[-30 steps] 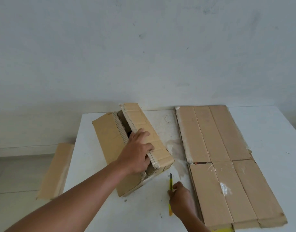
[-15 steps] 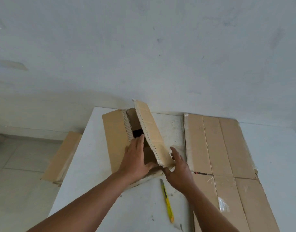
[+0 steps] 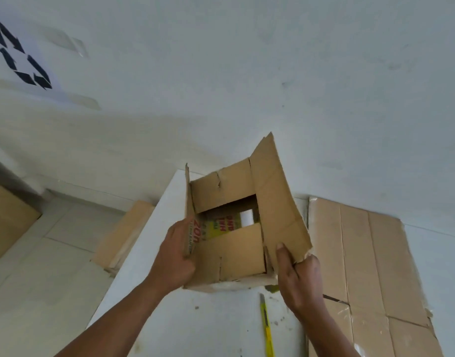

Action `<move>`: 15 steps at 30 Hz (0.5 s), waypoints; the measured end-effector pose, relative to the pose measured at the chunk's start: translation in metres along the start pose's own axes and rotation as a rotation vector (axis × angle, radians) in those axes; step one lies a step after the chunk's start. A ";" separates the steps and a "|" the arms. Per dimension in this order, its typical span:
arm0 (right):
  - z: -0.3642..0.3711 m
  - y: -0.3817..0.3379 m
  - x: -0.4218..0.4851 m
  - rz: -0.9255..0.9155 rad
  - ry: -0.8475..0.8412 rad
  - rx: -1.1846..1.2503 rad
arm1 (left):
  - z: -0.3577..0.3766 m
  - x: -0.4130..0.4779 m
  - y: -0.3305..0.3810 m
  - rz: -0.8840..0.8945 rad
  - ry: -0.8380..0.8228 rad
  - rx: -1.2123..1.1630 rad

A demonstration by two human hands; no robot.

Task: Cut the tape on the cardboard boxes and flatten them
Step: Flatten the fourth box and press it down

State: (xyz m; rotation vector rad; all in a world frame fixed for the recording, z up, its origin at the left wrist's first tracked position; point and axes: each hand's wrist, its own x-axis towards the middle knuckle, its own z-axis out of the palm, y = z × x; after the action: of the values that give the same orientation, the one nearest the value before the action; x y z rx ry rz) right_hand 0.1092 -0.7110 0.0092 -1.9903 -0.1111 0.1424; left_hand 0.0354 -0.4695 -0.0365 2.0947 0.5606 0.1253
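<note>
A brown cardboard box (image 3: 234, 261) stood on the white bench (image 3: 195, 325), top flaps freed, so apparently cut open but not yet flattened, the left grip (image 3: 173, 256) clasping its left flap, the right grip (image 3: 298, 276) pinching its raised right flap, a yellow utility knife (image 3: 266, 323) and flattened brown cardboard (image 3: 362, 253) alongside.

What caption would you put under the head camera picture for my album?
Left hand and right hand hold open the flaps of a cardboard box on the white table, yellow cutter nearby.
</note>
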 end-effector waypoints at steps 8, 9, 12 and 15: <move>0.068 -0.055 -0.037 -0.237 -0.262 0.057 | -0.039 0.000 -0.059 -0.065 -0.033 0.475; 0.080 -0.062 -0.041 -0.276 -0.279 0.032 | -0.044 0.002 -0.055 0.027 -0.038 0.359; 0.114 -0.078 -0.054 -0.320 -0.276 -0.026 | -0.059 0.007 -0.036 0.047 -0.240 -0.240; 0.140 -0.084 -0.068 -0.288 -0.266 -0.080 | -0.073 0.009 -0.034 -0.033 -0.331 -0.525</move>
State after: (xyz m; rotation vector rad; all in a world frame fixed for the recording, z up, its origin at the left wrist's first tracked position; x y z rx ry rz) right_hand 0.0200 -0.5603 0.0320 -2.0023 -0.5793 0.2184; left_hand 0.0095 -0.3935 -0.0248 1.5502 0.3170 -0.0865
